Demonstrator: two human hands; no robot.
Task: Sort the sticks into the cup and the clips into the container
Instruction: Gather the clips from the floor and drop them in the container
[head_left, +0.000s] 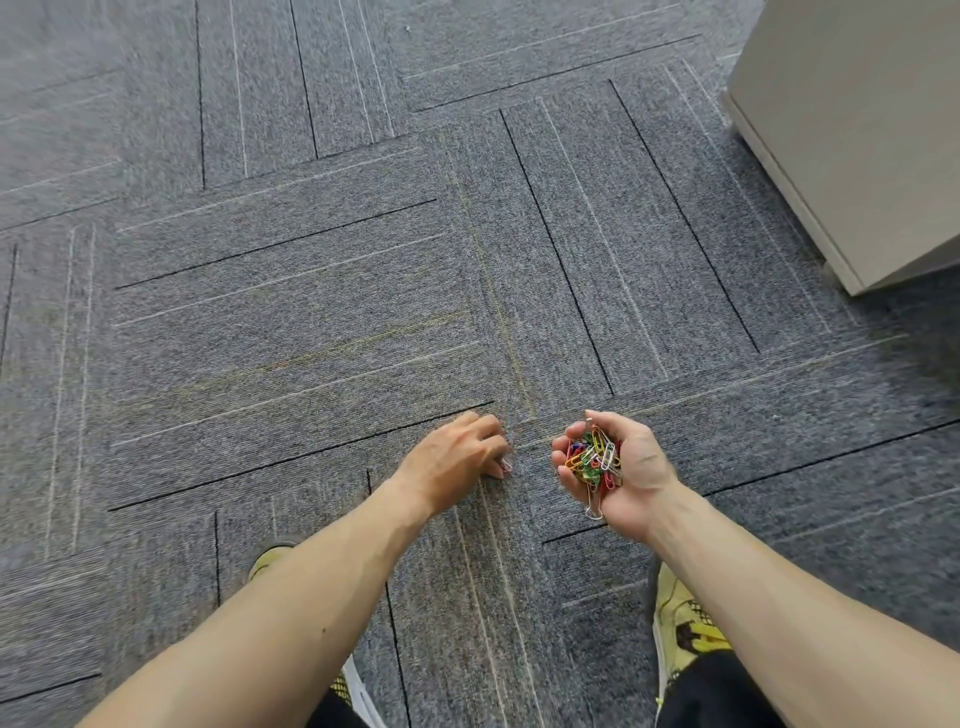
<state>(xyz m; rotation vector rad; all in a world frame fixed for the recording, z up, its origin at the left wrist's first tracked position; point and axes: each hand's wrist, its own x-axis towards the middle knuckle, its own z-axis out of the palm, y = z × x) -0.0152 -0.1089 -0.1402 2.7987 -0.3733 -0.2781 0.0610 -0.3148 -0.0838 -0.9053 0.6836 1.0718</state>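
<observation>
Cupping the right hand (636, 470) palm-up pools the heaped clips (595, 457) for carrying; the left hand (452, 460), fingers curled, apparently pinches one stray clip (505, 466) off the carpet (311, 312). Cup and container are out of view.

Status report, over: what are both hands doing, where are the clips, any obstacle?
Left hand at carpet, pinching a clip. Right hand cupped, holding clips. Cup, container, sticks not in view. No obstacle seen.
</observation>
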